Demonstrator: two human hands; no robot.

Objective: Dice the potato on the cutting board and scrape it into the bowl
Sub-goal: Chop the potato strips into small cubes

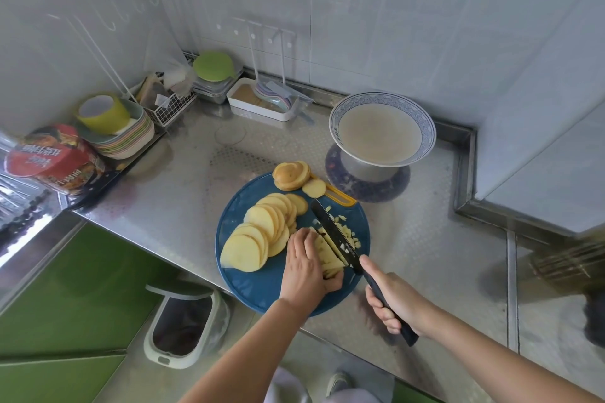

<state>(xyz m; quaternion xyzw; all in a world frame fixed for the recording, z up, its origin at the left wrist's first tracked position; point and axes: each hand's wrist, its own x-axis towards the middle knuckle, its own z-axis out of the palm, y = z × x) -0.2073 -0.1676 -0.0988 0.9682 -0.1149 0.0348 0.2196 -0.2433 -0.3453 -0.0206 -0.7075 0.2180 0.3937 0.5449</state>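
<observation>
Steel counter [425, 239] is carrying the blue cutting board [248, 285] at its front edge, w/ the bowl [425, 121] sitting behind-right, apart from the board, holding cloudy liquid. Potato slices [258, 235] are lying fanned over the board's left half. L hand [302, 267] is holding down potato strips [329, 255], fingers curled over them. R hand [397, 301] is gripping the knife [330, 229] handle, fingers fully wrapped, blade resting against the strips. Small dice [352, 234] are lying right of the blade.

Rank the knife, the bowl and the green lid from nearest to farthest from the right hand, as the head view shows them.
1. Knife, gripped by the right hand.
2. Bowl, beyond the cutting board.
3. Green lid, far back left.
</observation>
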